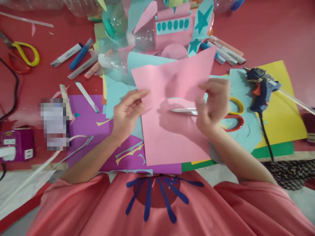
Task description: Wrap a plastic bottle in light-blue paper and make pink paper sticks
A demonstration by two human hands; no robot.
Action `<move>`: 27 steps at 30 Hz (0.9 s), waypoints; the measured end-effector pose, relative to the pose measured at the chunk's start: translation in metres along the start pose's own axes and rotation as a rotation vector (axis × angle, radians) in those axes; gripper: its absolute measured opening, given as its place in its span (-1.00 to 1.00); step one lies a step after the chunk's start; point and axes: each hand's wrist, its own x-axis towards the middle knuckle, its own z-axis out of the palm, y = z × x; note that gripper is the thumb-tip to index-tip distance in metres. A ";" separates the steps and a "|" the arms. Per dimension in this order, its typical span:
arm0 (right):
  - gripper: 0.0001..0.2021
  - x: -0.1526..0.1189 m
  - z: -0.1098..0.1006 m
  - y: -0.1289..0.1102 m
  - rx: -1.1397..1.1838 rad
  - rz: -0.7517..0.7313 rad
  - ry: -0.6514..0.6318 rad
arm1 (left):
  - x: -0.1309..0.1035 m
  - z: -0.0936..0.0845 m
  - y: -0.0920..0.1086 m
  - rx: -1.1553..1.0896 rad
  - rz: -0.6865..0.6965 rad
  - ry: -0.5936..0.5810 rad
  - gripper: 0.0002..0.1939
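Note:
A piece of pink paper (183, 77) is stretched between both my hands, its top edge tilted up at the right. My left hand (129, 113) pinches its left side, fingertips curled over the edge. On the other side my right hand (214, 101) grips the right edge between thumb and fingers. Beneath it lies a pink sheet (177, 147) on purple paper (86, 131), with shadows of the hands across it. Scissors (184, 112) with one yellow and one red handle loop pass behind my right hand, which hides their middle.
A pink-wrapped bottle model (172, 32) and a blue-wrapped bottle (115, 62) lie beyond the paper. Markers (81, 54) flank them. On the right, a corded glue gun (262, 88) rests over yellow paper (285, 108). At left are other scissors (27, 54) and a purple power outlet block (18, 144).

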 end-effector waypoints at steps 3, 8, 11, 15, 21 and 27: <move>-0.67 -0.009 0.009 -0.005 0.000 -0.331 -0.205 | -0.008 0.013 -0.011 -0.167 -0.207 -0.109 -0.63; -0.74 -0.023 0.024 -0.018 -0.007 -0.485 -0.378 | -0.015 0.022 -0.013 -0.263 -0.185 -0.111 -0.64; -0.75 -0.024 0.025 -0.020 0.037 -0.495 -0.405 | -0.014 0.019 -0.012 -0.188 -0.200 -0.019 -0.70; -0.78 -0.018 0.020 -0.016 0.161 -0.351 -0.312 | -0.010 0.011 -0.019 -0.114 -0.175 0.055 -0.65; -0.56 -0.028 0.019 -0.017 0.385 0.236 -0.251 | -0.007 0.005 -0.024 -0.037 -0.168 0.055 -0.68; -0.59 -0.038 0.027 -0.021 0.535 0.407 -0.311 | -0.010 0.003 -0.020 0.006 -0.170 0.088 -0.84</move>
